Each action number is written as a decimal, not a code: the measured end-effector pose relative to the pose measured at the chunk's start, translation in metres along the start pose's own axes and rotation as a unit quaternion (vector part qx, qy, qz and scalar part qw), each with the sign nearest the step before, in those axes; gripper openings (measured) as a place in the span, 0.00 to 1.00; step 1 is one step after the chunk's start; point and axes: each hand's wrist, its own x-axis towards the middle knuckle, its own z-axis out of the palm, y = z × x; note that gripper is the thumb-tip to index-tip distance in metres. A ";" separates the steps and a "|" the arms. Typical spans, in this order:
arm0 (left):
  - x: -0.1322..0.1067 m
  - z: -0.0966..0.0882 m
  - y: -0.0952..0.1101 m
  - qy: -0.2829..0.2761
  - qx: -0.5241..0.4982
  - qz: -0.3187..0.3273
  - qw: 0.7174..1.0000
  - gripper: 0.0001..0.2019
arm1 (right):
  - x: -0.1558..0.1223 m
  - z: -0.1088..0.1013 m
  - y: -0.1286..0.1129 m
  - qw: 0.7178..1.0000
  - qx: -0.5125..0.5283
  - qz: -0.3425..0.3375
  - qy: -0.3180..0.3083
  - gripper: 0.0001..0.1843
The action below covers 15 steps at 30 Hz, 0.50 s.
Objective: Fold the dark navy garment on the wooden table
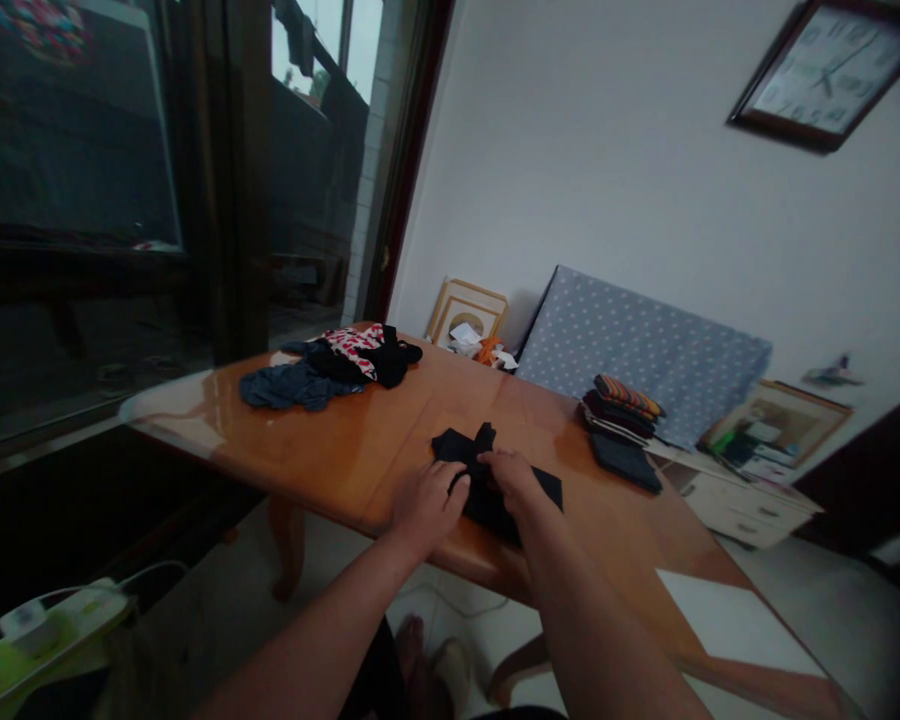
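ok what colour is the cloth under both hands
Black, plain with no pattern visible; the cloth lies on the table, seen in the head view.

Both forearms bare, no sleeves; left hand (425,503), right hand (511,474) ungloved.

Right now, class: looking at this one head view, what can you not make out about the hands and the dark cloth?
- Dark garment: its kind; both hands cover its middle.
- Left hand and right hand: grip unclear; fingers merge with the dark fabric.
- Clothes heap: separate pieces too small and tangled.
- Folded stack: count unclear.
- Wall clock: blurred, cut by the edge.
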 end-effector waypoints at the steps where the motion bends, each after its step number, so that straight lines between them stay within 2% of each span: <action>1: 0.001 0.001 -0.002 0.003 -0.005 -0.011 1.000 0.19 | 0.000 -0.007 0.001 1.000 0.011 0.001 0.004 0.05; 4: 0.002 0.005 -0.007 -0.009 0.014 -0.027 1.000 0.18 | -0.002 -0.035 0.006 0.996 0.087 0.026 0.022 0.07; 7: 0.001 0.009 -0.008 -0.020 0.062 -0.019 0.998 0.16 | -0.004 -0.073 0.016 0.976 0.205 0.059 0.052 0.08; 10: 0.001 0.010 -0.007 -0.026 0.096 -0.008 0.995 0.15 | -0.007 -0.121 0.029 0.959 0.258 0.062 0.095 0.05; 15: 0.003 0.012 -0.004 -0.049 0.128 0.000 0.991 0.14 | -0.019 -0.213 0.050 0.953 0.258 0.093 0.128 0.08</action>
